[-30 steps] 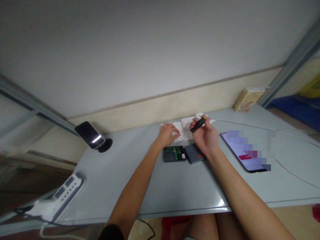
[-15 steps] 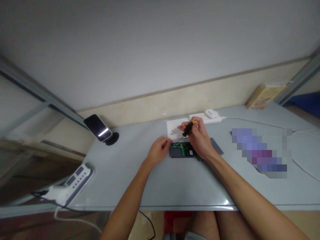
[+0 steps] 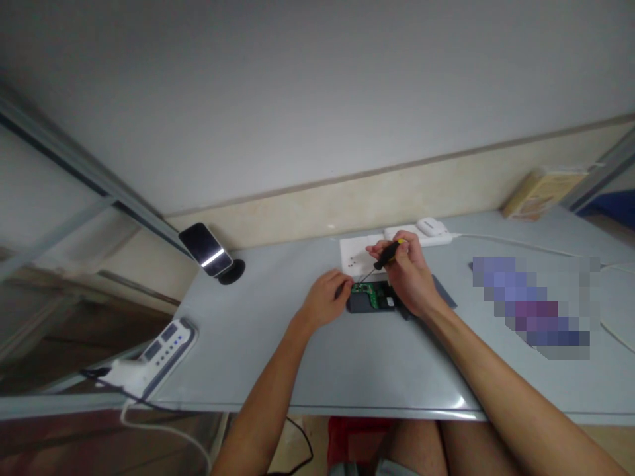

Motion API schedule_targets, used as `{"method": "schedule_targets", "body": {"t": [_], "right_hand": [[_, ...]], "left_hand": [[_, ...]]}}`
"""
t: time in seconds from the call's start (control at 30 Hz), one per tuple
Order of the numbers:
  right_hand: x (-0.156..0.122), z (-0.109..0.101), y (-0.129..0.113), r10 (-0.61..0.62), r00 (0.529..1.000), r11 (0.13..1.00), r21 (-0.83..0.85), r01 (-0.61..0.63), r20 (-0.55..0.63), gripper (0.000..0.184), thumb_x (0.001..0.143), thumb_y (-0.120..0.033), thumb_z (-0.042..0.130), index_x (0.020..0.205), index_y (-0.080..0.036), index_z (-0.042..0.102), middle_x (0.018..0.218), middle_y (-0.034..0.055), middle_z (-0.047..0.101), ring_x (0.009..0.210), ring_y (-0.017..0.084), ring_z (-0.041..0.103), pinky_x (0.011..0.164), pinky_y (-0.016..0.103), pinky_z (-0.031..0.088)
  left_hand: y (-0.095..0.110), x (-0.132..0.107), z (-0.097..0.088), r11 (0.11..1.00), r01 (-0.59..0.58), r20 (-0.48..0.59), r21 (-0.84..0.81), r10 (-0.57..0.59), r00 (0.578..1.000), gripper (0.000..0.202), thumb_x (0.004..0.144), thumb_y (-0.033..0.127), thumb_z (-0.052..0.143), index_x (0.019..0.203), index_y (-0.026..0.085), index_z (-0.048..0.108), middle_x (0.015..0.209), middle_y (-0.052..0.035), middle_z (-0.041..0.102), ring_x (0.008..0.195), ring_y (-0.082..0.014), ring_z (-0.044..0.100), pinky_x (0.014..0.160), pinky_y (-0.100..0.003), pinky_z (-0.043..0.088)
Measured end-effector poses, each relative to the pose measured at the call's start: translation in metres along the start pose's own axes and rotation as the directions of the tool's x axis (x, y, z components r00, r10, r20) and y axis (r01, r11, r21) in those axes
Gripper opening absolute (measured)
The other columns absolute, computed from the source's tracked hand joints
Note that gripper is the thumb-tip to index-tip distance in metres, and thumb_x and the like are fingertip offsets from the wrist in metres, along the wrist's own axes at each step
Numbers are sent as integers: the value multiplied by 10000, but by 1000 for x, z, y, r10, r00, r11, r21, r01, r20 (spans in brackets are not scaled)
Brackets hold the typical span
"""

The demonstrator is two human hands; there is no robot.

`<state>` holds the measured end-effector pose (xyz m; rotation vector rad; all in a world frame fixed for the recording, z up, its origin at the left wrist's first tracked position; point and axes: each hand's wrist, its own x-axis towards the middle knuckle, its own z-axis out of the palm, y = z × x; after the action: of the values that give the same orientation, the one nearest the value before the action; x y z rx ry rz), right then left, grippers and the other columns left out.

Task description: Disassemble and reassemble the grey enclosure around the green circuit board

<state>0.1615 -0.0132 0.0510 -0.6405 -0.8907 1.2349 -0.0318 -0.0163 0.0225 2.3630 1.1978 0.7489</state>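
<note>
My right hand [image 3: 409, 281] is gripping a screwdriver [image 3: 389, 253], fingers closed round it, its tip touching the board [image 3: 370, 293] in the open case [image 3: 362, 305] mid-table [image 3: 297, 370]. My left hand [image 3: 325, 301] is curling against the case's left end; I cannot tell whether it is gripping. The cover [image 3: 444, 294] is lying off beside it, while the board is sitting in place.

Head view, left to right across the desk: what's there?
power strip → phone on its stand → left hand → opened device → right hand holding screwdriver → box
</note>
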Motion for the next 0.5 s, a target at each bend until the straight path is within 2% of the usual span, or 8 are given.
{"method": "schedule_targets", "body": {"t": [0.13,0.27,0.4,0.5], "right_hand": [[-2,0,2,-18,1000,1000,-21,19,20,344,880,-586,649,1012,-310,493,880,-46,648,917,134,685,985,346,504],[-4,6,0,-46,996,988,-145,57,76,321,901,-576,624,1025,-301,515,834,-44,619,830,132,658,859,301,514],[6,21,-10,-15,975,956,-284,78,220,323,890,-558,648,980,-253,591,846,-1,644,794,152,623,790,308,501],[21,29,-12,37,938,932,-351,92,344,318,898,-543,643,922,-226,640,813,13,634,756,159,586,726,304,480]], "left_hand": [[0,0,2,1000,6,-6,9,-5,1000,236,988,224,447,969,200,681,925,-60,669,904,-201,627,859,-345,512],[1,0,8,999,17,-36,51,-16,999,223,968,187,456,985,204,677,956,-61,681,909,-205,633,873,-354,508],[1,0,11,998,10,-31,65,-8,999,204,951,164,475,994,208,669,974,-55,693,930,-213,636,885,-362,500],[2,0,10,997,15,-19,76,-14,1000,192,936,148,486,975,211,664,966,-53,693,926,-216,635,874,-359,496]]}}
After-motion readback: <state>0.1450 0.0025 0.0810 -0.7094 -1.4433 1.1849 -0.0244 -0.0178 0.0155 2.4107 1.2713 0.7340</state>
